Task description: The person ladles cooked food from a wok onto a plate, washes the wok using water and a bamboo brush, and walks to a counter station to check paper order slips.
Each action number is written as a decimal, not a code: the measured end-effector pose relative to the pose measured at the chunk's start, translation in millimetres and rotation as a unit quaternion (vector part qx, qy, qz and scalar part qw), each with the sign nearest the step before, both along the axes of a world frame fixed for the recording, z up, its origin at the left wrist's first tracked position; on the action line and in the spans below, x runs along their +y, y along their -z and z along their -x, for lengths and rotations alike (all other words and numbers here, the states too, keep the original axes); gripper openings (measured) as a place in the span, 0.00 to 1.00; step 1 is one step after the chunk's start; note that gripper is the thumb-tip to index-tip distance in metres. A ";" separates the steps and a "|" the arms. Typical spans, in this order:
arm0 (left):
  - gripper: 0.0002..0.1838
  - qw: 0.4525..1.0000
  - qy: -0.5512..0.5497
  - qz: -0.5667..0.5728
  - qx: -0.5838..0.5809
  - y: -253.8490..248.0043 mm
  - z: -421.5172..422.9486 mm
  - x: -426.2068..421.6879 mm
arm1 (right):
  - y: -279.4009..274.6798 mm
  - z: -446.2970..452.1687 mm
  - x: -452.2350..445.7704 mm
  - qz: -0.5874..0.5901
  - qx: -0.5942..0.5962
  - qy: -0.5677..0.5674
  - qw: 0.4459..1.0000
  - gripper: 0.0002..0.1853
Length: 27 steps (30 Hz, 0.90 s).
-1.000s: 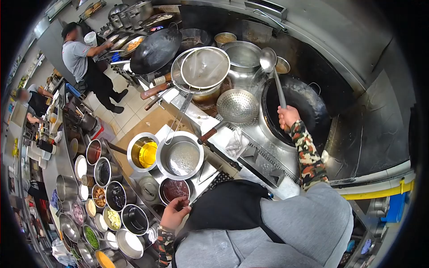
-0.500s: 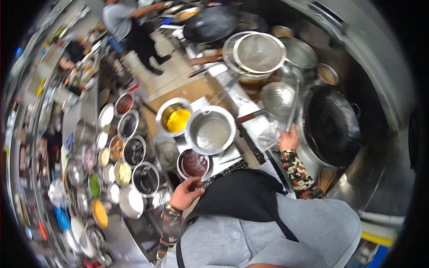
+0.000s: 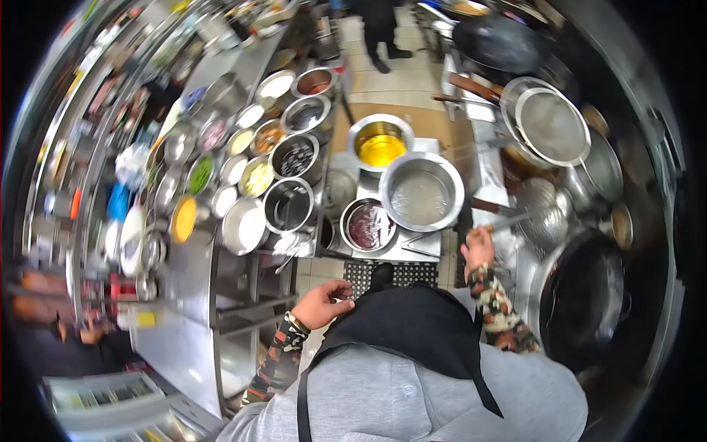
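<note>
My right hand is closed around the handle end of a long-handled metal ladle. Its shaft points right, over a perforated skimmer, and blur hides its head. A large black wok lies to the right of that hand. My left hand hangs in front of my apron, fingers loosely apart and nothing in them. Ahead of me stand a pot of cloudy liquid, a pot of yellow oil and a pot of dark red liquid.
On the left, a steel counter carries several containers of ingredients, including a white tub. A round strainer rests over a pot at the right. Another person's legs show in the far aisle; a perforated mat lies below.
My view has turned left, so the pots and wok appear farther right. The ladle has swung from pointing away from me to pointing right. My left hand remains near my apron.
</note>
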<state>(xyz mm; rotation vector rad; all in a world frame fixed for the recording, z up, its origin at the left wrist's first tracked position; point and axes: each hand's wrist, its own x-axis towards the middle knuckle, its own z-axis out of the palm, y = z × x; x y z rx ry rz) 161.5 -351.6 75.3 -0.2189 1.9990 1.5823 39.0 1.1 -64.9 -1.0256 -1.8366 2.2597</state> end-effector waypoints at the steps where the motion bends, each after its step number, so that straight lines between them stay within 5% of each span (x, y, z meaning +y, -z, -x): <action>1: 0.26 1.000 -0.021 0.008 -0.016 1.9 -12.0 -1.5 | 0.6 -12.1 -5.2 -0.007 -0.008 -0.056 0.998 0.24; 8: 0.25 0.994 -0.075 0.034 -0.066 -0.3 -68.9 12.8 | -24.2 -63.8 -49.9 0.166 -0.185 -0.312 0.917 0.18; 18: 0.26 0.981 -0.145 0.125 0.021 34.1 -143.8 -37.7 | -57.7 -50.2 -110.6 0.107 -0.165 -0.455 0.869 0.16; 27: 0.30 0.938 -0.294 0.181 -0.036 80.4 -304.7 -171.5 | -37.6 -113.7 -317.6 0.008 -0.163 -0.608 0.777 0.17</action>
